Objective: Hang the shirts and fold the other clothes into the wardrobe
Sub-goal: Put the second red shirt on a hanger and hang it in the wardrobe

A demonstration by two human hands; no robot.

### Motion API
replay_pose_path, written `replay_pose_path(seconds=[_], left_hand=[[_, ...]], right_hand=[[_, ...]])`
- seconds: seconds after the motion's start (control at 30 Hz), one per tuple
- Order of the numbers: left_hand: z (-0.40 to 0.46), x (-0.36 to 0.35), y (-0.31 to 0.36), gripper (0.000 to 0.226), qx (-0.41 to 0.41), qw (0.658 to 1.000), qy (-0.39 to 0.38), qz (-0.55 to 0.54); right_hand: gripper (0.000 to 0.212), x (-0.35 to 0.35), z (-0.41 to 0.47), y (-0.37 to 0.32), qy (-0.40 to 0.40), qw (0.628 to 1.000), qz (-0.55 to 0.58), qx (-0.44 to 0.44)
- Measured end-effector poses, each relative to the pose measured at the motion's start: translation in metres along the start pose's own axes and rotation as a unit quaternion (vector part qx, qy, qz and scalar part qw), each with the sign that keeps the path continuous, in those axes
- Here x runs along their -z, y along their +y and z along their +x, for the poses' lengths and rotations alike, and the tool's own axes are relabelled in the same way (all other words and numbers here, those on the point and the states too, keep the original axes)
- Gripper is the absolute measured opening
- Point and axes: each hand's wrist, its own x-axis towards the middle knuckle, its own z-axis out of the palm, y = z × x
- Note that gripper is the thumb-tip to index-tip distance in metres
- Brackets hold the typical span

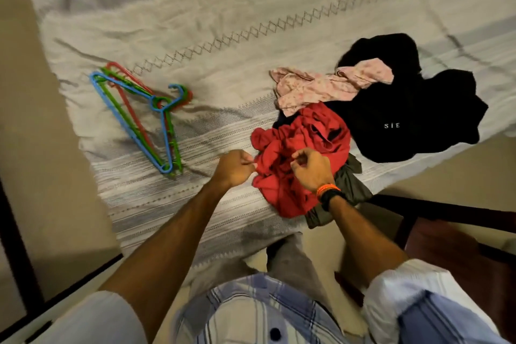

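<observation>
Red garment (301,148) lies crumpled at bed (195,22) edge, atop the clothes pile. Left hand (234,167) and right hand (312,169) both pinch its fabric, fingers curled. Best lift and shake flat, find shoulders before taking hangers (139,114).

The only readable text is on the black garment (413,117), lying on the bed at the right: small white capitals that read "S I E", printed near its near edge. Whether more letters are hidden in the folds cannot be told.
</observation>
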Motion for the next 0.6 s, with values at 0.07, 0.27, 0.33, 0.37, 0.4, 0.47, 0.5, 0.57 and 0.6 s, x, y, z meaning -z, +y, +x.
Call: replay_pose_path(seconds=[0.07, 0.27, 0.33, 0.37, 0.4, 0.47, 0.5, 0.57, 0.6], left_hand=[[0.012, -0.013, 0.011, 0.020, 0.005, 1.000, -0.005, 0.000], [0.046, -0.055, 0.038, 0.021, 0.021, 1.000, 0.005, 0.015], [0.053, -0.065, 0.048, 0.021, 0.029, 0.999, 0.016, 0.008], [0.055, -0.069, 0.051, 0.020, 0.033, 0.999, 0.020, 0.005], [0.055, -0.072, 0.055, 0.019, 0.039, 0.999, 0.025, 0.001], [0.058, -0.080, 0.062, 0.014, 0.044, 0.998, 0.040, -0.011], [0.057, -0.082, 0.064, 0.013, 0.045, 0.998, 0.044, -0.016], [0.057, -0.084, 0.068, 0.017, 0.045, 0.998, 0.043, -0.017], [0.054, -0.085, 0.070, 0.019, 0.044, 0.998, 0.043, -0.016]], right_hand=[[0.019, 0.006, 0.015, 0.010, 0.010, 0.998, -0.051, 0.023], [0.052, 0.019, 0.067, 0.037, 0.023, 0.955, -0.284, 0.081], [0.060, 0.019, 0.083, 0.044, -0.008, 0.950, -0.306, 0.064], [0.062, 0.018, 0.086, 0.046, -0.017, 0.949, -0.309, 0.059], [0.062, 0.017, 0.089, 0.048, -0.020, 0.948, -0.312, 0.061], [0.057, 0.019, 0.096, 0.052, -0.026, 0.946, -0.316, 0.073], [0.049, 0.019, 0.100, 0.052, -0.030, 0.949, -0.304, 0.071], [0.035, 0.022, 0.108, 0.054, -0.039, 0.965, -0.254, 0.060], [0.030, 0.024, 0.111, 0.054, -0.041, 0.975, -0.212, 0.057]])
